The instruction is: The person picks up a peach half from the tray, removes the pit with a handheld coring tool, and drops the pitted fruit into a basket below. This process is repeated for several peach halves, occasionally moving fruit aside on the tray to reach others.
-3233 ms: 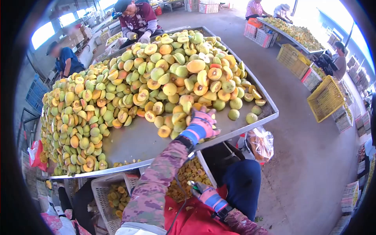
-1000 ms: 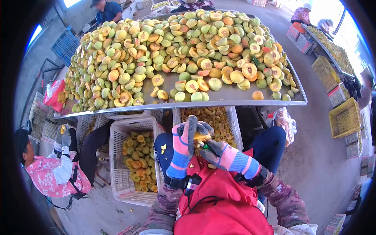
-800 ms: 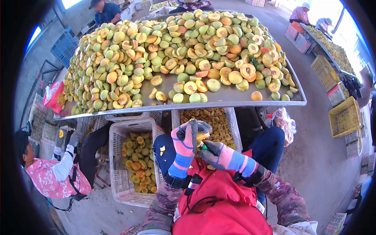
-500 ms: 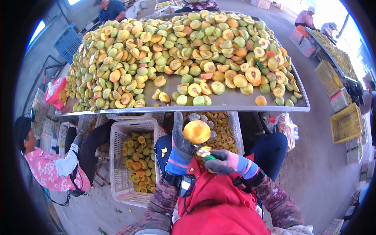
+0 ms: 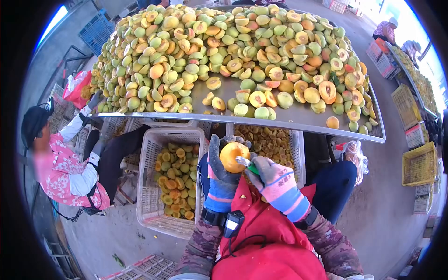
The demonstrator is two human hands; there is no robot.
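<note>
My left hand [image 5: 220, 177], in a dark-palmed striped glove, cups a peach half [image 5: 231, 156] with its orange cut face turned up. In my right hand [image 5: 276, 183], gloved in pink and blue stripes, is a green-handled metal pitting tool [image 5: 242, 161]. Its metal tip touches the right side of the cut face. Both hands are over my lap, just in front of the metal table [image 5: 275, 122]. Halved peaches [image 5: 177, 60] lie heaped on that table. The exact shape of the tool's tip is hard to make out.
Below the table edge stand a white crate [image 5: 145, 186] of peach halves and another crate [image 5: 298, 154] of cut pieces. A co-worker [image 5: 70, 168] in a pink patterned top sits at left. Yellow crates [image 5: 419, 163] stand on the right floor.
The tool tip has moved up and left onto the peach half; before, it was below with a bit of fruit on it. The view has shifted. The co-worker's arm now reaches to the table.
</note>
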